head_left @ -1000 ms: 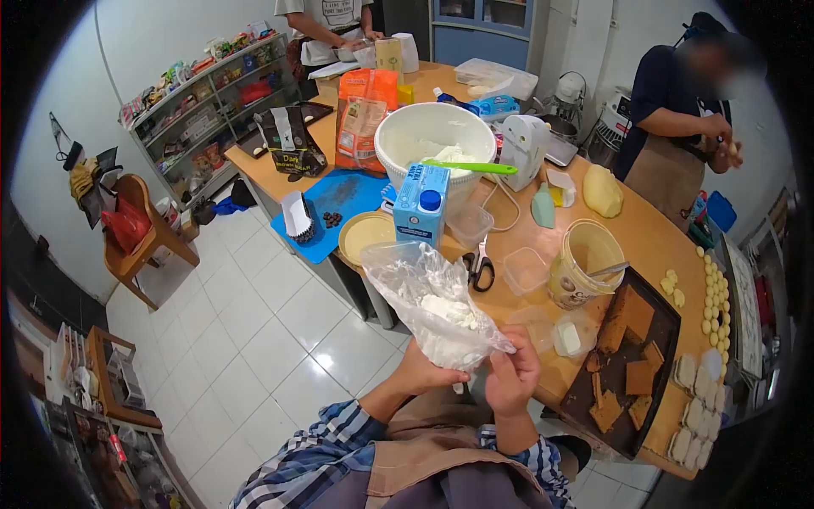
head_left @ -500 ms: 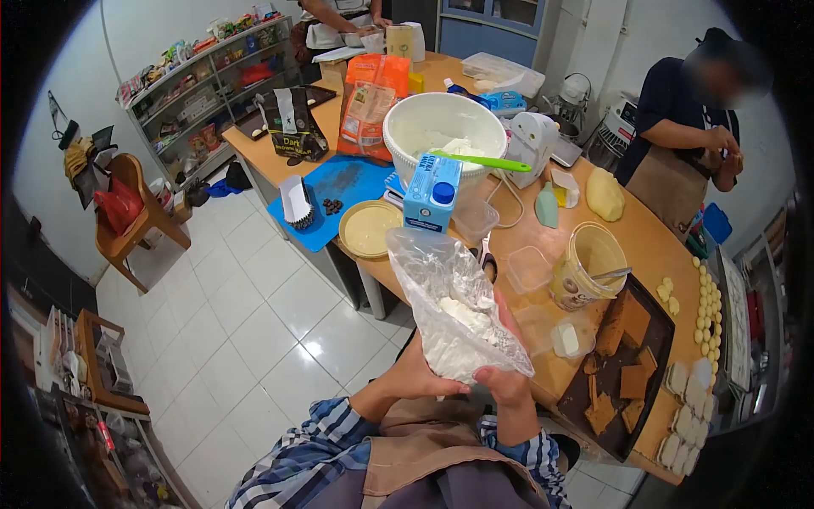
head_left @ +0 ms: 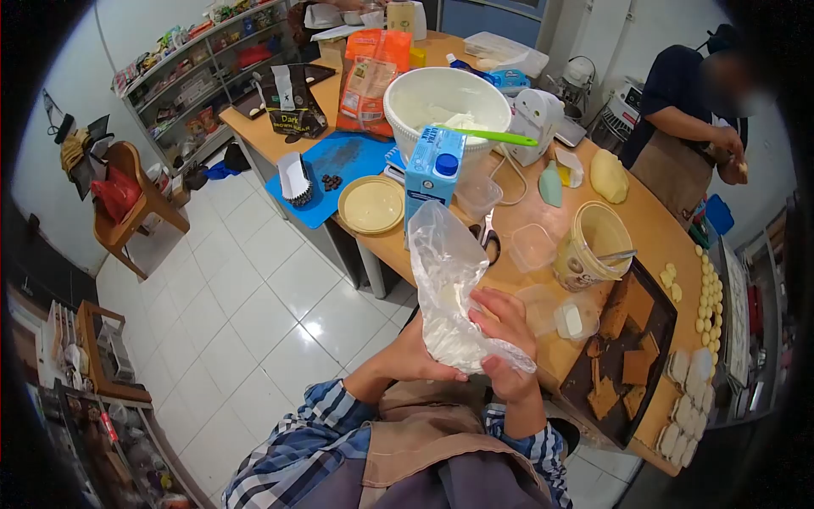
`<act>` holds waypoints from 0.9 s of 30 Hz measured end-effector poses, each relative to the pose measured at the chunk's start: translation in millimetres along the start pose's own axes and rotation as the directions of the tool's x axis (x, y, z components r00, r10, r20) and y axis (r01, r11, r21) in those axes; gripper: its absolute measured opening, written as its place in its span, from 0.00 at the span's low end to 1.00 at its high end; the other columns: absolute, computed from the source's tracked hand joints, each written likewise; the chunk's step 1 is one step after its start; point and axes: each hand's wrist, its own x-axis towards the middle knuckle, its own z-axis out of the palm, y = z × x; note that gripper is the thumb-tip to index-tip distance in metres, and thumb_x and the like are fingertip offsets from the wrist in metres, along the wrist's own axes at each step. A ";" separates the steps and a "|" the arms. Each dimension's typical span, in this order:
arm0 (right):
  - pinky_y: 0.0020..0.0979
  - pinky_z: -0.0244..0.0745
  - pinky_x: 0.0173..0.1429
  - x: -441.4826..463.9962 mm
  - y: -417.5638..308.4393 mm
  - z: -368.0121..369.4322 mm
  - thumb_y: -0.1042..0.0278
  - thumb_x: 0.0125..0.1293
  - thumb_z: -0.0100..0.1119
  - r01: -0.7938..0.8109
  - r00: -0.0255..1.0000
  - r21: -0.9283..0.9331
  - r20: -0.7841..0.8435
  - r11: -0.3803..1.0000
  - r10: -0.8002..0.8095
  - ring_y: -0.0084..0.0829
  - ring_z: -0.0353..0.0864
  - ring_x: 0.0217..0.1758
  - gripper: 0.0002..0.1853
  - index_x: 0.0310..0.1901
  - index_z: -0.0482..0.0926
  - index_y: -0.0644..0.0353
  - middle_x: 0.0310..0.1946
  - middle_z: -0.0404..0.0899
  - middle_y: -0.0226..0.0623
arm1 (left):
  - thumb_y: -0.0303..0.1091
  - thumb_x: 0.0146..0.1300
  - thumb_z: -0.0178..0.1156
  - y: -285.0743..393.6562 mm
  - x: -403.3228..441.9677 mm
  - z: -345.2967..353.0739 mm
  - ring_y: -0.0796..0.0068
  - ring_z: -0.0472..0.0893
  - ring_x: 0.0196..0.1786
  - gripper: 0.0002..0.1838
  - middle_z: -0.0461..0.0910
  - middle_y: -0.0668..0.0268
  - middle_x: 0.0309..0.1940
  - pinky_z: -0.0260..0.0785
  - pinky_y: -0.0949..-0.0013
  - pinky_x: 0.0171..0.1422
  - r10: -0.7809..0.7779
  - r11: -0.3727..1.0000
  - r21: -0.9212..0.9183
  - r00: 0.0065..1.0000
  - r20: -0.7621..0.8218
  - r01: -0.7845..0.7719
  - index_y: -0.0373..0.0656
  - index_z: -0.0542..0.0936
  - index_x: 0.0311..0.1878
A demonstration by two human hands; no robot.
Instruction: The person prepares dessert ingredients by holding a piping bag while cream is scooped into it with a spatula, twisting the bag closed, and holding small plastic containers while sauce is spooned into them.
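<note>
A clear plastic bag (head_left: 449, 297) with a white filling, whose exact kind I cannot make out, is held up between my hands in front of the apron. My left hand (head_left: 411, 352) cups its left side and bottom, thumb along the lower edge. From the right, my right hand (head_left: 507, 335) grips the bag with its fingers bent over the plastic. Just behind the bag's upper end stands a blue milk carton (head_left: 431, 174). Black-handled scissors (head_left: 489, 240) lie to the right of the bag's top.
A white bowl (head_left: 405, 106) with a green spatula (head_left: 492, 136) stands behind the carton. Right are an open tub (head_left: 585, 263) and a dark tray (head_left: 585, 386) with brown cake pieces. A round lid (head_left: 371, 205) lies left. Another person (head_left: 687, 127) stands at the far right.
The bag has turned more upright and its open side has folded in, hiding most of the white filling. My right fingers have come round onto the front of the plastic.
</note>
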 end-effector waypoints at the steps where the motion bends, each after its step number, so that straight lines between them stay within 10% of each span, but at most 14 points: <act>1: 0.42 0.58 0.63 -0.9 -3.6 0.8 0.45 0.59 0.54 -0.049 0.998 0.091 -0.037 0.995 0.052 0.49 0.67 0.59 0.32 0.52 0.74 0.69 0.55 0.72 0.52 | 0.31 0.34 0.78 -4.3 -0.3 -2.4 0.70 0.66 0.61 0.55 0.64 0.63 0.58 0.59 0.66 0.64 -0.012 1.000 -0.003 1.000 0.008 0.012 0.38 0.54 0.66; 5: 0.40 0.58 0.62 -5.6 -13.4 15.3 0.42 0.60 0.52 -0.080 0.927 0.483 -0.286 0.872 0.244 0.46 0.68 0.57 0.32 0.52 0.75 0.68 0.53 0.73 0.51 | 0.30 0.34 0.78 -11.1 0.0 -3.6 0.70 0.67 0.60 0.54 0.67 0.62 0.57 0.60 0.66 0.63 0.011 1.000 0.008 0.998 -0.058 -0.010 0.38 0.55 0.65; 11: 0.35 0.65 0.57 -9.7 -14.8 8.4 0.69 0.59 0.57 -0.136 0.954 0.222 -0.232 0.966 0.188 0.38 0.72 0.52 0.13 0.42 0.80 0.69 0.46 0.77 0.47 | 0.31 0.34 0.78 -4.4 -0.9 -4.1 0.72 0.69 0.58 0.50 0.70 0.63 0.52 0.62 0.67 0.61 0.090 0.995 0.056 0.995 -0.052 -0.087 0.38 0.59 0.62; 14: 0.31 0.67 0.54 -11.9 -13.0 15.2 0.82 0.57 0.54 -0.241 0.856 0.480 -0.304 0.843 0.418 0.35 0.75 0.48 0.08 0.37 0.80 0.70 0.42 0.78 0.46 | 0.29 0.38 0.76 -7.2 -3.4 -4.7 0.69 0.70 0.58 0.47 0.70 0.61 0.53 0.63 0.64 0.62 0.092 0.995 -0.039 0.993 -0.074 -0.095 0.38 0.59 0.62; 21: 0.30 0.69 0.52 -13.5 -3.3 20.7 0.81 0.60 0.53 -0.183 0.803 0.674 -0.317 0.716 0.504 0.32 0.76 0.45 0.06 0.36 0.79 0.71 0.40 0.78 0.45 | 0.27 0.49 0.67 -7.7 7.6 -4.7 0.54 0.74 0.55 0.29 0.75 0.56 0.48 0.68 0.50 0.59 0.208 0.938 -0.231 0.953 -0.221 -0.258 0.41 0.69 0.56; 27: 0.32 0.69 0.54 -22.1 3.4 20.7 0.81 0.60 0.53 -0.093 0.755 0.792 -0.339 0.604 0.562 0.34 0.75 0.46 0.07 0.38 0.79 0.72 0.42 0.77 0.46 | 0.16 0.54 0.61 1.4 3.9 8.3 0.65 0.78 0.50 0.18 0.78 0.59 0.44 0.70 0.65 0.56 0.111 0.897 -0.344 0.894 -0.433 -0.278 0.34 0.73 0.50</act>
